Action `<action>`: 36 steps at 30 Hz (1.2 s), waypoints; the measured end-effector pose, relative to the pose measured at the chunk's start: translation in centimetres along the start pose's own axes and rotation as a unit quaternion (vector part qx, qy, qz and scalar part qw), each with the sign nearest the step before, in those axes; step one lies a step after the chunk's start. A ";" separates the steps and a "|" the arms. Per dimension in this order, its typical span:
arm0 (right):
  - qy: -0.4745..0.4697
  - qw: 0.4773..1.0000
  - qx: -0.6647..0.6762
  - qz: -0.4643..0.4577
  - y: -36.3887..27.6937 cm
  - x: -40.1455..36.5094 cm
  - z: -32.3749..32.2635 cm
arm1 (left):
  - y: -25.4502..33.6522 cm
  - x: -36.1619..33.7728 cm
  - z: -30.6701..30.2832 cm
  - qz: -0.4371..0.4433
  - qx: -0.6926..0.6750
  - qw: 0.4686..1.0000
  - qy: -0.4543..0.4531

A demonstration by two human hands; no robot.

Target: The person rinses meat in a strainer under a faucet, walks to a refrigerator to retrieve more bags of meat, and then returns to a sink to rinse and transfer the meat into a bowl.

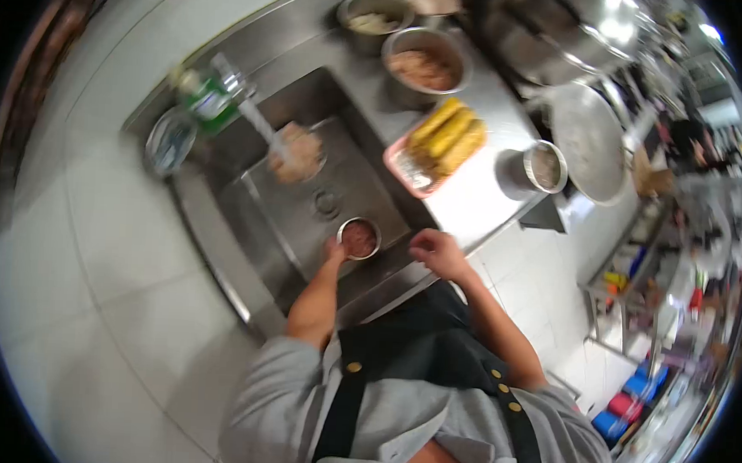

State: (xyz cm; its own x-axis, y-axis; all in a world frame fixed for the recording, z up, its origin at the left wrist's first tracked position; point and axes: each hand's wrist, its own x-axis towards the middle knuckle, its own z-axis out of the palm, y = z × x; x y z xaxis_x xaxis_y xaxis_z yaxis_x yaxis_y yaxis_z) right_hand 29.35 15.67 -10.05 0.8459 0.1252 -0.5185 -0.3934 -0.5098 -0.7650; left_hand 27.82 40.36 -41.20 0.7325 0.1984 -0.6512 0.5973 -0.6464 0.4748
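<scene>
My left hand (335,249) grips the side of a small round metal container (359,238) with reddish-brown contents, over the near part of the steel sink (297,220). To the right, my right hand (436,252) is above the sink's edge with its fingers curled together; whether anything is between them is too small to tell. Farther back in the sink, a bowl of pale pinkish food (296,152) sits below the faucet (235,85). The drain (327,201) lies between that bowl and the small container.
A pink tray (399,168) with yellow items and metal pots (426,68) stand on the counter right of the sink. Farther right are a metal cup (544,167) and a wide pan (588,142). A green bottle (208,104) stands beside the faucet.
</scene>
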 end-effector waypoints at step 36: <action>-0.254 0.930 0.246 -0.101 -27.8 22.0 12.8 | 9.6 3.2 -34.3 0.064 -0.730 0.678 -0.060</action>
State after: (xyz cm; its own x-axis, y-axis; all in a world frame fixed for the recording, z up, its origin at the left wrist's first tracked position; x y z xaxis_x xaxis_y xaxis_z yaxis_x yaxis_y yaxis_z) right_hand 54.29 43.48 -5.12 0.6902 0.6263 -0.3623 -0.4674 0.0038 -0.8840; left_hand 47.09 60.05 -18.44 0.8292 0.0915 -0.5514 0.2822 0.7830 0.5543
